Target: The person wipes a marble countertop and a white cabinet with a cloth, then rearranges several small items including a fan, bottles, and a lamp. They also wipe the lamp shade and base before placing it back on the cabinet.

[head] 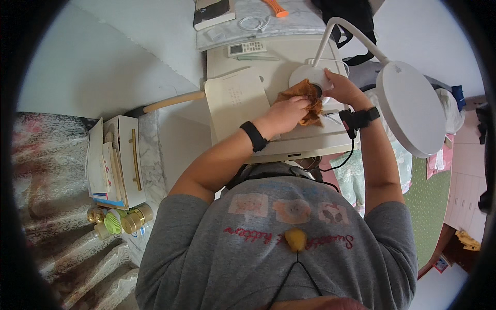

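Observation:
My left hand rests on a bunched orange-brown cloth, its fingers pressed into the folds. The cloth lies against the round base of a white desk lamp and partly covers a dark round thing there. On the base's right side is my right hand, thumb on its upper edge; its other fingers are partly hidden. From the base a curved neck rises to the large white lamp head at the right. An open notebook with handwriting lies left of the cloth.
On the white desk lie an air-conditioner remote and a pale green pen. A black cable hangs from the right wrist. Beyond are a book and a coiled white cable. A file box stands at the left.

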A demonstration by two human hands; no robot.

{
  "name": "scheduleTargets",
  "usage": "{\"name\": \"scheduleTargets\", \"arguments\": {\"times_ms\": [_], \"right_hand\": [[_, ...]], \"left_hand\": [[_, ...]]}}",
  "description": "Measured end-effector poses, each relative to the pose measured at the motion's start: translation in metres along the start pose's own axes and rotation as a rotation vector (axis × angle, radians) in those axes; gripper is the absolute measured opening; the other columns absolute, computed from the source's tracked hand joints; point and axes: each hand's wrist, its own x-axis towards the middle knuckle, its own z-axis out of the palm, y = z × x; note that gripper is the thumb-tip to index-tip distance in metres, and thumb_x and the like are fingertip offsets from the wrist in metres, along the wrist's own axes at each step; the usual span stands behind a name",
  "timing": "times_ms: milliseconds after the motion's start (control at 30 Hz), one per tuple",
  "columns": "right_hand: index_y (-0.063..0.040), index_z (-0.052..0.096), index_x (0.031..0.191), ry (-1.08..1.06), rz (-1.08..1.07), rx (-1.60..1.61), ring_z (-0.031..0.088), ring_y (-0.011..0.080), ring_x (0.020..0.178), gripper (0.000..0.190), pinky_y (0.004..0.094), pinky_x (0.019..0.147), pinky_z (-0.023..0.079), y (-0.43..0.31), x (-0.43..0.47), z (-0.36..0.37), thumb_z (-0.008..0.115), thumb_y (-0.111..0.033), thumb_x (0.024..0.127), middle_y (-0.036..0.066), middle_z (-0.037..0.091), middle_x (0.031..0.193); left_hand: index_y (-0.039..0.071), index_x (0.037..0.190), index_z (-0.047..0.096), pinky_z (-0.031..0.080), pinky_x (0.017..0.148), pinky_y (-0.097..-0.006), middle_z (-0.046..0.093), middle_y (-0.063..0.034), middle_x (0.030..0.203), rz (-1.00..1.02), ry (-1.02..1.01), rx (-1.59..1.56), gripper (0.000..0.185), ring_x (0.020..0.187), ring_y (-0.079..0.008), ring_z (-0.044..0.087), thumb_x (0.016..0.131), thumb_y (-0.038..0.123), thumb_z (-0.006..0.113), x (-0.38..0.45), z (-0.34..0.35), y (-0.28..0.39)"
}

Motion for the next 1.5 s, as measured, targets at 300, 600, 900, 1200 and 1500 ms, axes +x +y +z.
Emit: {"name": "scheduleTargets", "arguments": {"times_ms": [300,600,900,1200,1500], "right_hand": [[-0.004,0.038,0.138,0.069,0.133,0.952,0.055,0.0255,0.108,0.071,0.0377,0.092,0.047,-0.078,-0.077,-0.015,0.067,-0.039,0.083,0.018,0.049,0.131],[-0.001,0.050,0.125,0.541,-0.005,0.286,0.060,0.0272,0.102,0.038,0.0331,0.086,0.048,-0.037,-0.048,-0.022,0.053,-0.017,0.090,0.015,0.061,0.113],[-0.007,0.060,0.109,0.178,0.127,0.027,0.061,0.0388,0.090,0.030,0.0445,0.081,0.047,-0.024,0.039,0.007,0.040,-0.017,0.089,0.022,0.064,0.094],[-0.008,0.059,0.115,0.439,-0.016,0.144,0.059,0.0368,0.096,0.032,0.0409,0.084,0.046,-0.028,-0.011,0.024,0.051,-0.010,0.084,0.019,0.061,0.108],[-0.008,0.065,0.111,0.437,0.026,0.487,0.057,0.0271,0.106,0.032,0.0344,0.091,0.045,-0.048,-0.085,0.036,0.061,-0.005,0.080,0.011,0.060,0.120]], "left_hand": [[0.004,0.118,0.045,0.042,0.091,-0.0358,0.051,-0.0165,0.108,-0.309,0.284,-0.662,0.045,0.104,-0.0331,0.053,0.075,-0.007,0.053,0.037,-0.059,0.016],[0.005,0.123,0.048,0.047,0.088,-0.0361,0.055,-0.0231,0.120,-0.635,0.364,-0.701,0.049,0.108,-0.0313,0.057,0.083,0.028,0.064,0.074,-0.057,-0.038],[0.007,0.109,0.055,0.047,0.077,-0.0389,0.065,-0.0158,0.095,-0.585,0.305,-0.703,0.030,0.090,-0.0324,0.062,0.093,0.032,0.049,0.097,-0.033,-0.050],[0.006,0.105,0.055,0.047,0.072,-0.0430,0.064,-0.0194,0.089,-0.582,0.335,-0.585,0.026,0.085,-0.0380,0.060,0.094,0.029,0.047,0.104,-0.031,-0.050],[0.008,0.107,0.053,0.047,0.071,-0.0401,0.063,-0.0194,0.087,-0.466,0.323,-0.637,0.026,0.082,-0.0368,0.060,0.092,0.028,0.051,0.097,-0.024,-0.060]]}}
